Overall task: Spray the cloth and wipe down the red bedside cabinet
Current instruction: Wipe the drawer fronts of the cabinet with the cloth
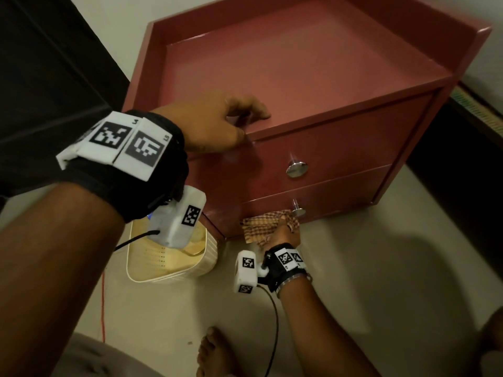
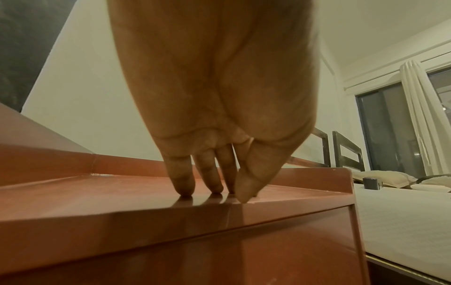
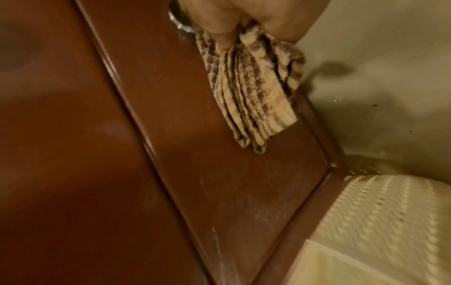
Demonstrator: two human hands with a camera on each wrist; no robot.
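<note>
The red bedside cabinet stands on the floor with two drawers, each with a metal knob. My left hand rests on the front edge of the cabinet top, fingertips touching the surface and thumb at the edge. My right hand grips a folded checked cloth and presses it against the lower drawer front, just left of the lower knob. In the right wrist view the cloth hangs folded from my fingers against the red drawer panel.
A cream plastic basket sits on the floor beside the cabinet's left front corner. My bare foot is on the pale floor below. A bed with pillows lies right of the cabinet. A dark panel is on the left.
</note>
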